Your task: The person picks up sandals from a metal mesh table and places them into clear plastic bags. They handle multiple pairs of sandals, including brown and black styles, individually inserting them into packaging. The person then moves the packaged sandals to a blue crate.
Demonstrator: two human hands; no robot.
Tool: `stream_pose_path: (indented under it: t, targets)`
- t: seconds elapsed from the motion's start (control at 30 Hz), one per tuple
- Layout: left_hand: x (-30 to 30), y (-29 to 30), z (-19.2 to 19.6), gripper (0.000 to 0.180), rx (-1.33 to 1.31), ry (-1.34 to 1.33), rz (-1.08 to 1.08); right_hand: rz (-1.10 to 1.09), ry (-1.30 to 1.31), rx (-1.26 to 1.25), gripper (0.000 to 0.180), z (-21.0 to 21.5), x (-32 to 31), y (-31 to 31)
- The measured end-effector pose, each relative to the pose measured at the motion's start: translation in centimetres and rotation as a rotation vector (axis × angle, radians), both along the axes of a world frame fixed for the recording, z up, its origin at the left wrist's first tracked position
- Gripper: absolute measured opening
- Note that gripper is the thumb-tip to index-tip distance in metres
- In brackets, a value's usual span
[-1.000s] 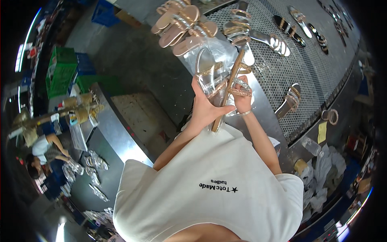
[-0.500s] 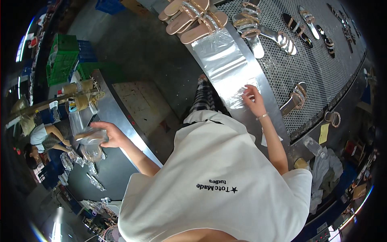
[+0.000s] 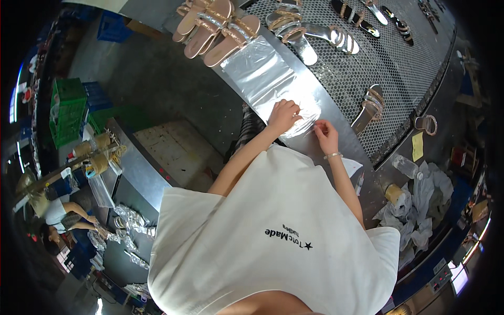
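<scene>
A stack of clear plastic bags (image 3: 262, 71) lies flat on the smooth strip of a metal worktable (image 3: 336, 157). My left hand (image 3: 283, 115) rests on the near end of the stack with its fingers curled onto the top bag. My right hand (image 3: 326, 135), with a bracelet on the wrist, pinches the same bag's near edge. Beyond the bags lie several rose-gold sandals (image 3: 212, 26) and silver sandals (image 3: 294, 31). My white shirt hides the table's front edge.
A perforated metal surface (image 3: 378, 58) holds dark sandals (image 3: 362, 16) and one strappy sandal (image 3: 370, 107). A tape roll (image 3: 426, 124), a yellow note (image 3: 417, 146) and crumpled rags (image 3: 425, 205) lie right. On my left stand a bench with bagged items (image 3: 131, 220), green crates (image 3: 65, 110) and other people (image 3: 52, 215).
A second ago both hands held up a bagged sandal. The left hand then swung out to the left bench with it. Now it is back on the bag stack beside the right hand.
</scene>
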State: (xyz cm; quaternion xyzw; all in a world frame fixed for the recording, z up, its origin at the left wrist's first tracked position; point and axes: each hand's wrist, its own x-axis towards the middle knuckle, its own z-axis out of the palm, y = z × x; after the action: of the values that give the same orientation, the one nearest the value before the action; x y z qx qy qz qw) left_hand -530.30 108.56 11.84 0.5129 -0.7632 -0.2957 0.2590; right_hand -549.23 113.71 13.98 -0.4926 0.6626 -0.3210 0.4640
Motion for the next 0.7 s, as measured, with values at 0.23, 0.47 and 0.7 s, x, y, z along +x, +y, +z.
stream_pose_path:
  t: [0.23,0.47,0.7]
  targets:
    - [0.5,-1.2,-1.6,0.015,0.1,0.16,-0.025,-0.146,-0.028,-0.016,0.012,0.3,-0.7,-0.5]
    - [0.6,-1.6,-1.9,0.013,0.091,0.167,-0.001,-0.137,0.024,-0.059,0.012,0.3,1.7,-3.4]
    - [1.5,-2.8,-0.7,0.012,0.473,0.636,0.244,-0.087,-0.06,-0.072,0.024,1.3,5.4,-4.9]
